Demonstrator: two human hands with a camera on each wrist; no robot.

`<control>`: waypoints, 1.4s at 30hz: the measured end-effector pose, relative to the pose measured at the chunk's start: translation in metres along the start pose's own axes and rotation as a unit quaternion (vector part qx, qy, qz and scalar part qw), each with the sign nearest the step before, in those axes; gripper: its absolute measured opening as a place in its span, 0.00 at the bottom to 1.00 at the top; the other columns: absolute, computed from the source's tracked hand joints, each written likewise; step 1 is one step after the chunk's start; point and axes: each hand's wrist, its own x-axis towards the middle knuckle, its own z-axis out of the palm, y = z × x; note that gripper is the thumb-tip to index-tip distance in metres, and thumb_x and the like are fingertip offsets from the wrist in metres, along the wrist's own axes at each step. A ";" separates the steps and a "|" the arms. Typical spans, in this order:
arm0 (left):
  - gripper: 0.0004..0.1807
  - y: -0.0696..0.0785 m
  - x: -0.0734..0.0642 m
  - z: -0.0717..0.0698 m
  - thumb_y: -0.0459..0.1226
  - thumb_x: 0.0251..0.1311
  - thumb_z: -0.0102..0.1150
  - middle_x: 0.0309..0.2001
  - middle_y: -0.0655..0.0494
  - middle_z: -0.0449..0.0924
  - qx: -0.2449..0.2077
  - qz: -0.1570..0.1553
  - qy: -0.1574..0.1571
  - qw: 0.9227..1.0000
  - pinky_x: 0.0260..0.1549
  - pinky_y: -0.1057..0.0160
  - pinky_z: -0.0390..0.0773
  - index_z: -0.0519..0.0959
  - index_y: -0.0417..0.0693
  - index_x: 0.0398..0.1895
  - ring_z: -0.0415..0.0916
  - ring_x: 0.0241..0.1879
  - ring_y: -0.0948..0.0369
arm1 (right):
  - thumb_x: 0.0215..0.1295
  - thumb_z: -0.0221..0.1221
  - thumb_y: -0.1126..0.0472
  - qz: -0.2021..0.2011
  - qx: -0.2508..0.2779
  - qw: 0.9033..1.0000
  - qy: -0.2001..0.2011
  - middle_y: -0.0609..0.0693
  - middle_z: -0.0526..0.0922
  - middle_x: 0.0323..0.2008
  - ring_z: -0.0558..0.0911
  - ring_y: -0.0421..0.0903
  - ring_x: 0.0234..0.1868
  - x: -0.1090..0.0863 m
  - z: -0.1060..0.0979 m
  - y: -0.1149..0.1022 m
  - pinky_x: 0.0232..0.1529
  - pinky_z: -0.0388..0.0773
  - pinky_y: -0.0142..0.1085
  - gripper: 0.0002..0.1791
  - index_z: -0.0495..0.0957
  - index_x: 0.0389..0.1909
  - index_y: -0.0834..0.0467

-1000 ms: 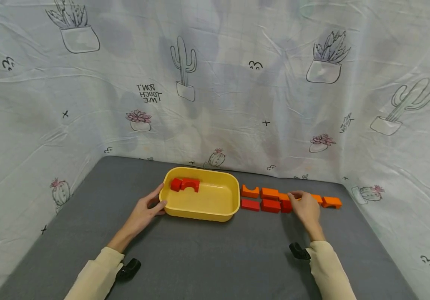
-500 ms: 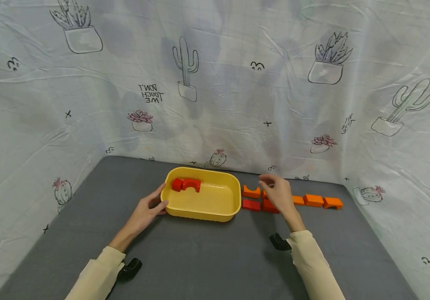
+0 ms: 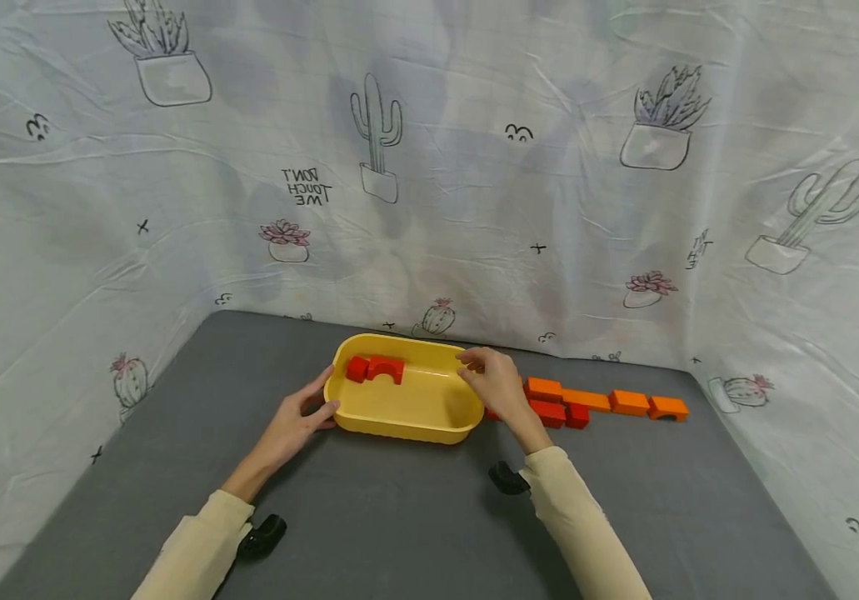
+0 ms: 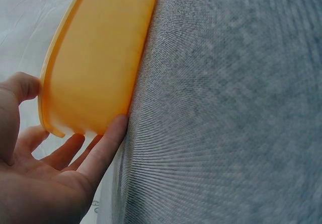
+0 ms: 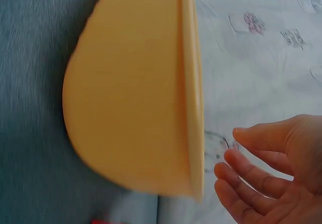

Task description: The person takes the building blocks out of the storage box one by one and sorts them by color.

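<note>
At the left end of a shallow yellow plastic tray [image 3: 407, 435], my left hand [image 3: 297, 421] rests with fingertips against the end wall and thumb at the rim. Inside the tray, toward its back left, lie a small red block [image 3: 357, 368] and a red arch block [image 3: 386, 369]. My right hand [image 3: 495, 382] is over the tray's right rim, its fingers loosely bent. In the right wrist view that hand [image 5: 271, 171] has nothing between thumb and fingers, and it is apart from the tray wall.
Right of the tray are two rows of toy blocks. Behind are orange pieces, including an orange block [image 3: 629, 403] and an orange arch block [image 3: 667, 408]; in front are red ones [image 3: 546, 414]. Part of the rows is hidden behind my right hand. A printed cloth [image 3: 459, 208] hangs behind the grey table [image 3: 399, 517].
My right hand has left the block rows and moved left to the tray's right rim, uncovering the orange and red blocks it hid. The left hand stays at the tray.
</note>
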 end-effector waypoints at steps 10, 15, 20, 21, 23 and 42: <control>0.35 -0.003 0.000 -0.001 0.34 0.71 0.54 0.75 0.38 0.50 -0.005 0.001 -0.004 1.000 0.47 0.59 0.82 0.53 0.48 0.78 0.64 0.65 0.41 | 0.64 0.64 0.65 -0.029 -0.023 0.994 -0.103 0.55 0.85 0.46 0.82 0.53 0.46 0.013 0.033 -0.025 0.49 0.81 0.46 0.13 0.84 0.49 0.62; 0.35 -0.003 0.001 -0.001 0.34 0.70 0.54 0.74 0.37 0.52 0.005 0.002 0.000 1.000 0.47 0.59 0.82 0.54 0.49 0.77 0.64 0.65 0.41 | 0.64 0.64 0.66 -0.026 -0.035 0.988 -0.150 0.55 0.84 0.50 0.81 0.55 0.49 0.019 0.047 -0.033 0.52 0.80 0.47 0.14 0.83 0.50 0.62; 0.35 -0.003 0.001 0.000 0.34 0.71 0.54 0.74 0.37 0.52 0.009 0.000 0.000 1.000 0.47 0.59 0.82 0.54 0.49 0.78 0.65 0.64 0.42 | 0.64 0.63 0.66 -0.011 -0.049 0.982 -0.181 0.56 0.82 0.53 0.79 0.56 0.53 0.026 0.060 -0.037 0.56 0.77 0.49 0.14 0.83 0.51 0.62; 0.35 -0.003 0.001 0.000 0.34 0.71 0.54 0.74 0.37 0.52 0.009 -0.001 0.000 1.000 0.48 0.60 0.82 0.54 0.49 0.78 0.65 0.64 0.42 | 0.64 0.63 0.66 -0.008 -0.050 0.982 -0.185 0.57 0.81 0.54 0.78 0.56 0.54 0.028 0.062 -0.038 0.57 0.77 0.49 0.15 0.82 0.51 0.62; 0.35 -0.002 0.001 0.000 0.34 0.71 0.54 0.75 0.37 0.52 0.010 0.000 -0.001 1.000 0.48 0.59 0.82 0.53 0.49 0.78 0.65 0.64 0.42 | 0.63 0.64 0.66 -0.007 -0.060 0.980 -0.189 0.58 0.81 0.55 0.78 0.56 0.54 0.031 0.066 -0.040 0.58 0.76 0.49 0.17 0.81 0.53 0.63; 0.36 -0.005 0.001 -0.002 0.36 0.70 0.56 0.71 0.35 0.57 -0.001 0.024 -0.001 1.000 0.46 0.59 0.83 0.54 0.47 0.77 0.67 0.61 0.41 | 0.60 0.67 0.64 -0.009 -0.117 0.980 -0.159 0.50 0.77 0.31 0.74 0.47 0.32 0.043 0.099 -0.034 0.36 0.73 0.35 0.12 0.79 0.43 0.60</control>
